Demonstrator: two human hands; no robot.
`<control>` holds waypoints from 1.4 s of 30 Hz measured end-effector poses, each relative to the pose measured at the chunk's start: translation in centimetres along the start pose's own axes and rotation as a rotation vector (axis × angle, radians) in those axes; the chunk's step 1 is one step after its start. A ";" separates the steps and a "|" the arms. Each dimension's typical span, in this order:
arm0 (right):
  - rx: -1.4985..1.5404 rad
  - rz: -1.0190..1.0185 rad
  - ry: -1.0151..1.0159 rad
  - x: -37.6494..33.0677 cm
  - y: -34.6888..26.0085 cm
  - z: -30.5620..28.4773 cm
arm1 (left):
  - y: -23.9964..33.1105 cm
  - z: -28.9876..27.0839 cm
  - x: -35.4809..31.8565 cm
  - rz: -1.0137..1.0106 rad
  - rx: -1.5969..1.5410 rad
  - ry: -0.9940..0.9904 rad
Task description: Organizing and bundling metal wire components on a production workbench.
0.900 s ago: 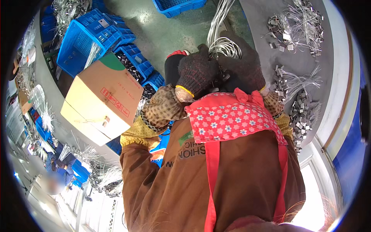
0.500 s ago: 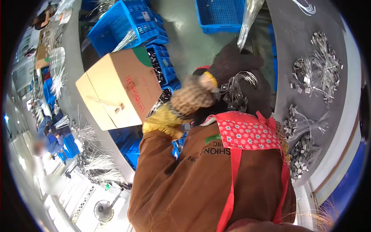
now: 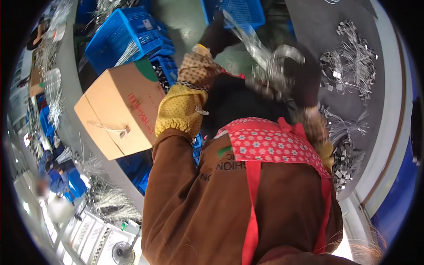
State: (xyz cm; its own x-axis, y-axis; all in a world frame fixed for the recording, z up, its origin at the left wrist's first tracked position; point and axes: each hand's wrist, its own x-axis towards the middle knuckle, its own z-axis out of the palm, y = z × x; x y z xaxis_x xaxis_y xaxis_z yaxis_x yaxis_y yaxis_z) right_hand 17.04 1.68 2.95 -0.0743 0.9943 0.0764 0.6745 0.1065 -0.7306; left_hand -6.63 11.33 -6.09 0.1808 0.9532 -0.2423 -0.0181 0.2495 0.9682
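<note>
My left hand (image 3: 217, 37), in a dark glove with a patterned cuff, is stretched out ahead and closed at the far end of a bundle of silvery cables (image 3: 256, 49). The bundle slants down to my right hand (image 3: 305, 77), also dark-gloved, which is closed round its looped end above my lap. Motion smears this end, and small pieces hanging below it are too blurred to make out. A red flowered apron (image 3: 274, 141) covers my front, and yellow dotted oversleeves (image 3: 179, 108) cover my forearms.
A cardboard box (image 3: 110, 117) stands to my left, beside blue crates (image 3: 115, 39) holding cables and dark parts. Another blue crate (image 3: 234, 13) is straight ahead. On the grey table at right lie piles of cables with metal ends (image 3: 351, 66). People work at far left.
My hands were close together over the cables. The left has moved away to the left and forward, the right toward the right, with the bundle now stretched between them. The view has shifted slightly.
</note>
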 end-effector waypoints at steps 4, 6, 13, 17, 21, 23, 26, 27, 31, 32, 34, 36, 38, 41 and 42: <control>0.482 -0.106 0.324 6.9 -4.5 2.9 | -6.2 -7.0 3.6 0.391 1.059 0.176; 0.451 0.052 0.231 8.3 -2.1 2.0 | 1.3 5.6 -0.4 0.010 0.459 0.575; 0.146 -0.184 0.097 7.0 -2.3 7.9 | -1.6 8.7 4.4 0.294 0.438 0.871; 0.469 0.027 -0.036 7.7 -4.1 1.2 | -3.5 6.5 8.9 0.173 0.489 0.397; 0.435 0.024 0.125 11.0 0.3 -5.4 | 5.2 9.1 4.7 0.465 0.174 0.405; -0.008 -0.305 0.272 12.1 1.5 -5.4 | 7.3 11.2 3.8 0.523 0.017 0.492; 0.050 -0.471 0.356 12.0 1.6 1.5 | 6.9 11.1 4.3 0.255 0.155 0.930; 0.222 -0.239 0.378 9.7 -1.4 1.3 | 7.0 10.9 6.7 0.445 0.399 0.897; 1.770 0.363 0.064 5.5 -7.3 1.3 | -0.1 10.1 13.4 0.521 0.885 0.750; 1.778 0.365 0.074 5.9 -7.0 0.5 | -1.6 10.7 13.7 0.465 0.982 0.653; 1.283 0.374 0.203 7.0 -3.9 -2.2 | -1.9 13.2 12.5 0.426 1.058 0.477; 1.250 0.547 0.308 7.2 -3.5 -4.6 | 5.0 11.4 7.9 0.207 0.833 0.345; 1.128 0.531 0.217 6.7 -2.8 -4.0 | 6.0 9.9 8.0 0.373 0.554 0.480; 1.037 0.420 0.104 6.0 -4.3 -1.6 | 4.5 9.7 8.6 0.663 0.335 0.496; 1.021 0.329 0.012 5.7 -4.3 -1.5 | 4.8 10.4 8.5 0.801 0.388 0.356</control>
State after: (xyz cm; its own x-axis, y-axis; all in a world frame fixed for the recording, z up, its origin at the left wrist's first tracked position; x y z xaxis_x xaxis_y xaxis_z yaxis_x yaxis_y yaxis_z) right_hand 14.80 6.88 7.49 0.0099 0.9743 -0.2252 -0.2739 -0.2140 -0.9376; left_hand 5.02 18.80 -2.89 -0.0547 0.8280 0.5581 0.3321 -0.5120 0.7922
